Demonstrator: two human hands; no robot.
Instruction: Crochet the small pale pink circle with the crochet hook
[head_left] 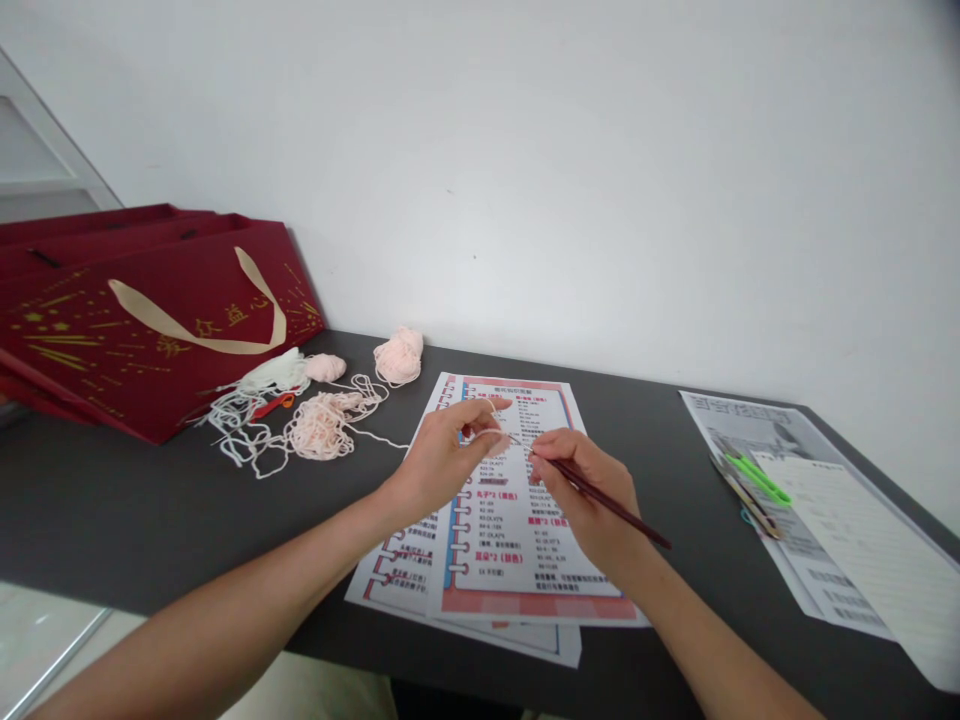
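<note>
My right hand [589, 490] grips a crochet hook [611, 505] with a dark reddish-brown handle, its thin metal tip pointing left. Close to that tip, my left hand [457, 445] is closed with thumb and forefinger together, holding pale pink yarn [386, 438]. The strand runs back left to a loose tangled heap of pink yarn [321, 425]. Any stitches between the fingers are too small to make out. Both hands are above printed pattern sheets [495, 600] with a spiral-binding design.
Dark red gift bags [150, 350] stand at the left. Near them lie a white yarn tangle [274, 372] and a pink yarn ball [400, 355]. At right, a green-handled tool [759, 480] rests on papers [862, 530]. A white wall [600, 200] rises behind the dark table [315, 540].
</note>
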